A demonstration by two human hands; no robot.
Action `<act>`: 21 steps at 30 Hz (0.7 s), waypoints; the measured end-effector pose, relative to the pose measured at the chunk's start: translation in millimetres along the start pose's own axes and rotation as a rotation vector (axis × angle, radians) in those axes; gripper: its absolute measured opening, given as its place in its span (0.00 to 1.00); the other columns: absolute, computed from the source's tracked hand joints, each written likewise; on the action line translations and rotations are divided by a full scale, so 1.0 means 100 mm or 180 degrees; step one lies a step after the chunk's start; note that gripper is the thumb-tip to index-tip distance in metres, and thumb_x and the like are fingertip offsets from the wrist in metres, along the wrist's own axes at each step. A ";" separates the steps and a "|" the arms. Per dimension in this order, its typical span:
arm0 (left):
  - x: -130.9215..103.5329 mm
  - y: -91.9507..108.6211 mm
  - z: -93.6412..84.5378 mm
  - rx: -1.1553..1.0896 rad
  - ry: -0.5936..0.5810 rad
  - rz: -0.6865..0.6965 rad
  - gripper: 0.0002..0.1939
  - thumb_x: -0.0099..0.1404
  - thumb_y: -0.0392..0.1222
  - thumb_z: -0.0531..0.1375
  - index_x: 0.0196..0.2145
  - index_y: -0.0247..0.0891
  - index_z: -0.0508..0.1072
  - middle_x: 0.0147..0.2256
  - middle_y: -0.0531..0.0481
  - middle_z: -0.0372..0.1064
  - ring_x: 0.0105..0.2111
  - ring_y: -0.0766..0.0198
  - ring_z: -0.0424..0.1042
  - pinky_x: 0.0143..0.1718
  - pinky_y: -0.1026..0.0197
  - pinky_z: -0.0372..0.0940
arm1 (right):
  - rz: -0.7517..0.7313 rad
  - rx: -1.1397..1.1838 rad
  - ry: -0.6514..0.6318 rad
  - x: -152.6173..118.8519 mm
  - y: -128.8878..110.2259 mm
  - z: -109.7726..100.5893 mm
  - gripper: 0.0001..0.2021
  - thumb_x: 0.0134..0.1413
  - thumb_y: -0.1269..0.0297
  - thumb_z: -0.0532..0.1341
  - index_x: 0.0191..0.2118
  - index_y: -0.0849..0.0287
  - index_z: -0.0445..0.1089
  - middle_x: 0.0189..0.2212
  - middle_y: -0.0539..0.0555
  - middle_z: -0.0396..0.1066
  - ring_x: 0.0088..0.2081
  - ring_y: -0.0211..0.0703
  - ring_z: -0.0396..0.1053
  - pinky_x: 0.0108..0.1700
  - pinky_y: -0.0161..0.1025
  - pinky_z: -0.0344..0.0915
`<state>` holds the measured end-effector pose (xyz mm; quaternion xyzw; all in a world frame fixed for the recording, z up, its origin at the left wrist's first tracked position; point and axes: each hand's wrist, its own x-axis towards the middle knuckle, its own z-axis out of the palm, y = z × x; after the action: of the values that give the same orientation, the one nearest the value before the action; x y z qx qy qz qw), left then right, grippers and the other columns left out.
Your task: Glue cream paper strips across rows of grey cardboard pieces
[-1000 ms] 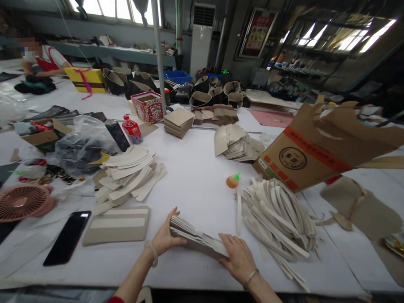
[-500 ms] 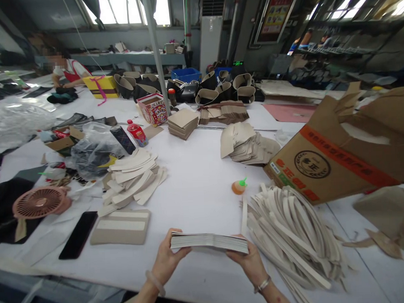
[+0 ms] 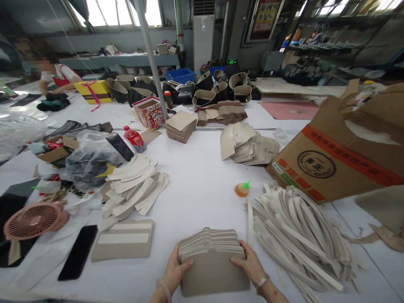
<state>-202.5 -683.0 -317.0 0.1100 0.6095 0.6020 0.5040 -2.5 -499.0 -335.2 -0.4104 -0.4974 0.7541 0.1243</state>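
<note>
Two bare hands grip a fanned stack of grey-beige panels (image 3: 214,274), which is on the near side of the small orange bottle (image 3: 242,189) and a little to its left. The left hand (image 3: 174,269) is closed on the stack's left edge, thumb laid over the front face and the other fingers mostly hidden behind; the right hand (image 3: 250,263) clasps the right edge in much the same way. The panels' upper edges are spread in steps (a small peak shows at the middle), and I cannot tell whether the lower edge touches the table (image 3: 193,183).

A heap of pale strips (image 3: 302,241) lies just right of the bottle and nearer the wearer. Farther right of the bottle, a cardboard box (image 3: 318,164) leans at a slant. Beyond the bottle is a slumped pile of beige pieces (image 3: 251,145); beyond it and to the left, a squared block of beige sheets (image 3: 181,125).

Well left of the bottle lie curved pale pieces (image 3: 133,185), and nearer than these, a panel with two white bands (image 3: 123,240), a black phone (image 3: 78,253) and a pink fan (image 3: 36,220). A co-worker in a red apron (image 3: 63,77) sits far beyond the bottle, to the left.
</note>
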 end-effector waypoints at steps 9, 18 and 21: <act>0.05 0.45 -0.05 0.0306 0.0287 0.0331 0.27 0.48 0.42 0.64 0.46 0.36 0.64 0.42 0.44 0.71 0.43 0.56 0.69 0.47 0.56 0.62 | -0.0412 -0.0300 0.0171 0.08 -0.53 0.16 0.22 0.33 0.65 0.67 0.41 0.59 0.66 0.38 0.54 0.72 0.41 0.50 0.69 0.45 0.44 0.65; 0.46 0.41 -0.31 0.0772 0.0189 0.0396 0.43 0.43 0.41 0.64 0.56 0.40 0.53 0.52 0.41 0.61 0.50 0.54 0.64 0.48 0.55 0.61 | -0.0518 -0.0902 -0.0049 0.44 -0.50 0.24 0.29 0.32 0.65 0.66 0.47 0.58 0.64 0.46 0.58 0.69 0.46 0.52 0.67 0.50 0.47 0.61; 0.56 0.32 -0.31 0.0800 0.0342 0.0402 0.40 0.45 0.44 0.64 0.55 0.38 0.54 0.51 0.41 0.63 0.50 0.54 0.64 0.50 0.55 0.60 | -0.0651 -0.0783 0.0058 0.57 -0.34 0.23 0.30 0.33 0.60 0.67 0.48 0.58 0.64 0.47 0.59 0.69 0.49 0.54 0.65 0.53 0.48 0.59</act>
<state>-266.8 -653.3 -324.4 0.1780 0.6979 0.5566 0.4140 -62.9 -463.5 -330.5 -0.3765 -0.6241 0.6671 0.1539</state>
